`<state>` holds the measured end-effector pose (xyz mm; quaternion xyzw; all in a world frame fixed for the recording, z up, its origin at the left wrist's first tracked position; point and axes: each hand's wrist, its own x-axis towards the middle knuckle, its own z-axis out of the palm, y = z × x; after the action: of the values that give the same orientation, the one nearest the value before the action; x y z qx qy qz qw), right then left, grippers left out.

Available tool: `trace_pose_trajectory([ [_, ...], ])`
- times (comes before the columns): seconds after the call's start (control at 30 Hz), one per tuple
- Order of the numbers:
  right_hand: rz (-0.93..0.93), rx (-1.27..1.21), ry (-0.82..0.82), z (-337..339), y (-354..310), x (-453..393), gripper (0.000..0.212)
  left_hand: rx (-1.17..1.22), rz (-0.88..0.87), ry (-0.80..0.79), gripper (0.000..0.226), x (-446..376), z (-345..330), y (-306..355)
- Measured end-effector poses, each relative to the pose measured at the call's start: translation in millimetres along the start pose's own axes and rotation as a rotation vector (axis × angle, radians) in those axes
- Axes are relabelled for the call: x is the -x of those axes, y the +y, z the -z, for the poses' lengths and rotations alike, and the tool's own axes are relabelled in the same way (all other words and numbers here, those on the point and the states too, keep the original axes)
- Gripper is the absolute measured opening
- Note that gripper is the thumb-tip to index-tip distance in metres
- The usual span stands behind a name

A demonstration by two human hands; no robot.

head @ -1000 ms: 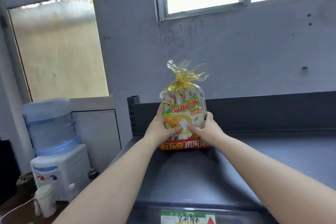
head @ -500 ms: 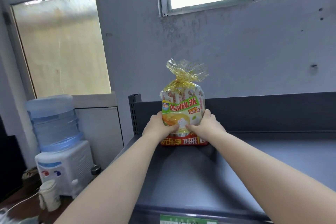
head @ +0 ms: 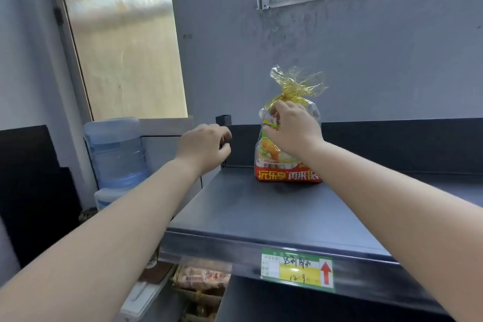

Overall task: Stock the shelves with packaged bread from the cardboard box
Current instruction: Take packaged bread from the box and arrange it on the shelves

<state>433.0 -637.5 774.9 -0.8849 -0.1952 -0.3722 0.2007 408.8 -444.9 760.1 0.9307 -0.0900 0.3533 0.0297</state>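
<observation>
I've got the bread bag [head: 287, 154] standing upright on the top shelf [head: 261, 206], near the shelf's left rear corner, base down and the gold twisted neck pointing up. My right hand [head: 294, 129] is on the upper front of the bag, fingers curled against the plastic just under the tie, a light touch steadying it. My left hand [head: 202, 146] is off the bag, hovering to the left of it with fingers loosely bent and nothing in them. The job now, as I read it, is squaring this pack: nudge it back toward the shelf's rear wall [head: 392, 144], label facing out, in line with the price tag [head: 298, 269] on the shelf's front edge. Go gently at the top, since a tall soft bag tips easily if pushed high; better to press low near the red band. Below the shelf's left end I can glimpse more packs [head: 203, 276], blurred.
</observation>
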Motion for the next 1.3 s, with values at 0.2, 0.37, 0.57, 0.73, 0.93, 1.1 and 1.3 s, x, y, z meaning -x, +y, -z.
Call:
trace_pose_trajectory([
  [0.2, 0.496, 0.153, -0.219, -47.3, -103.0, -1.8, 0.029, -0.223, 0.1, -0.131, 0.027, 50.3, 36.4, -61.4],
  [0.37, 0.728, 0.102, -0.282, -93.9, -194.0, 6.5, 0.028, -0.445, 0.21, -0.256, 0.02, 104.8, 63.5, -114.9],
  [0.57, 0.846, -0.019, -0.419, -150.9, -291.9, 36.4, 0.025, -0.51, 0.438, -0.366, 0.025, 197.3, 90.4, -203.7],
  [0.73, 0.962, -0.091, -0.558, -207.1, -370.4, 88.0, 0.022, -0.479, 0.638, -0.464, 0.022, 283.7, 103.6, -261.3],
  [0.93, 1.053, -0.112, -0.757, -268.3, -457.0, 168.7, 0.027, -0.435, 0.837, -0.575, 0.024, 392.7, 99.5, -313.1],
  [1.1, 1.127, -0.111, -0.961, -328.7, -519.7, 243.2, 0.028, -0.334, 1.015, -0.696, 0.024, 501.0, 87.4, -349.6],
  [1.3, 1.106, -0.085, -1.238, -418.5, -559.5, 328.3, 0.026, -0.123, 1.339, -0.845, 0.023, 625.4, 39.0, -384.5],
])
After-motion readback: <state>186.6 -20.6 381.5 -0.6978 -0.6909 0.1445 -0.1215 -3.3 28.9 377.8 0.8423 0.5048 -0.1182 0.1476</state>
